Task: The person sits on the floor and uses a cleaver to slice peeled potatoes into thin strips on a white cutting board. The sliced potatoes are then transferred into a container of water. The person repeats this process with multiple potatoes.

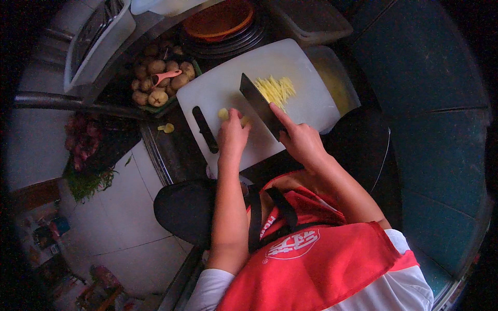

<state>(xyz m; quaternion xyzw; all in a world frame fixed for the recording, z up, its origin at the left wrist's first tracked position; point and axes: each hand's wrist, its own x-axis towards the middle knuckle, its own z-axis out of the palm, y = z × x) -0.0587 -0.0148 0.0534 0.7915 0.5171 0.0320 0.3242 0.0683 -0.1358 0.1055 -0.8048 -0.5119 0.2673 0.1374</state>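
My right hand (305, 142) grips a broad-bladed cleaver (258, 103), its index finger laid along the blade. The blade stands on edge on a white plastic cutting board (311, 74). Just beyond it lies a pile of thin pale-yellow strips (276, 90), apparently cut potato. On the near left of the board, my left hand (234, 132) has its fingers bent around a small yellow piece (244, 121), partly hidden by the fingers. Another yellow piece (223, 113) rests on the board beside the fingertips.
Left of the board, a green basket (161, 110) holds several brown potatoes (157, 97) and a pink peeler (167, 76). Yellow scraps (166, 128) lie on the dark counter. Stacked plates (233, 46) stand behind. A clear tub (334, 81) with yellowish contents touches the board's right side.
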